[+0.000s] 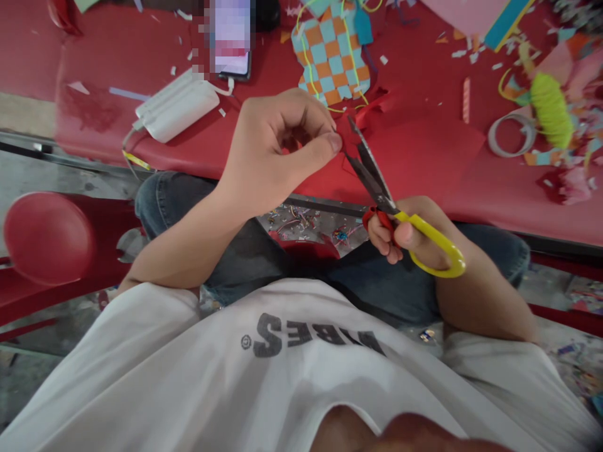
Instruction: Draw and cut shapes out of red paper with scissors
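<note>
My left hand (282,147) is closed in a pinch, thumb against forefinger, on a small piece of red paper (347,143); its outline is hard to make out against the red table. My right hand (419,232) grips a pair of scissors (374,176) with one yellow and one red handle loop. The blades are parted and point up and left, close to the left fingertips and the red paper. Beyond the blade tips lies a crumpled red scrap (372,110). A red sheet (438,154) rests flat under and right of the scissors.
On the red table (179,150) are a white power bank (181,107), a phone (230,37), an orange and light-blue checkered paper weave (332,56), a tape roll (512,135) and yellow yarn (551,110). Paper scraps lie scattered about. A red stool (49,238) stands at left.
</note>
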A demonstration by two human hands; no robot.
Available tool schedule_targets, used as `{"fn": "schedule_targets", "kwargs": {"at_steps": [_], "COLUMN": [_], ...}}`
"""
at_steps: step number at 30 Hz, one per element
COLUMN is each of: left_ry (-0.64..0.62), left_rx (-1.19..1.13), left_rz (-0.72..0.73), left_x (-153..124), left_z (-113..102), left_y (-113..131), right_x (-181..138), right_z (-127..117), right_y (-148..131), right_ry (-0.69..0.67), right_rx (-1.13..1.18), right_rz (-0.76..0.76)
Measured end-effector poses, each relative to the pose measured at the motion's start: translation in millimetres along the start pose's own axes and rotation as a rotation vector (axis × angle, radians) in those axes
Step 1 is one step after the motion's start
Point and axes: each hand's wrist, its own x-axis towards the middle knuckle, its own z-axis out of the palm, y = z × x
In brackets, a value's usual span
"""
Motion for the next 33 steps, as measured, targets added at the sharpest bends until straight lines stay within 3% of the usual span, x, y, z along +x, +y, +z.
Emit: {"fn": "schedule_targets", "kwargs": {"at_steps": [8, 14, 27, 33], "left_ry": [0.021, 0.020, 0.040, 0.062], "left_rx": [0.009, 0.040, 0.013, -0.035], "left_rz": [0.082, 0.020, 0.078, 0.038], "left_x": [0.6, 0.3, -2.9, -5.2], "left_z": [1.3, 1.1, 6.8, 10.7], "left_y": [-6.4, -2.0, 8.6, 5.8], "right_x": [-2.8, -4.5, -0.3, 2.3], "right_z": [-1.9, 3.3, 8.5, 10.5], "right_y": [1.6, 0.6, -2.1, 0.3], "right_ry": [0.024, 0.071, 0.114, 0.114], "right_rx": [-0.025, -0.028, -0.013, -0.031], "right_rz": [0.023, 0.030, 0.049, 0.039]}}
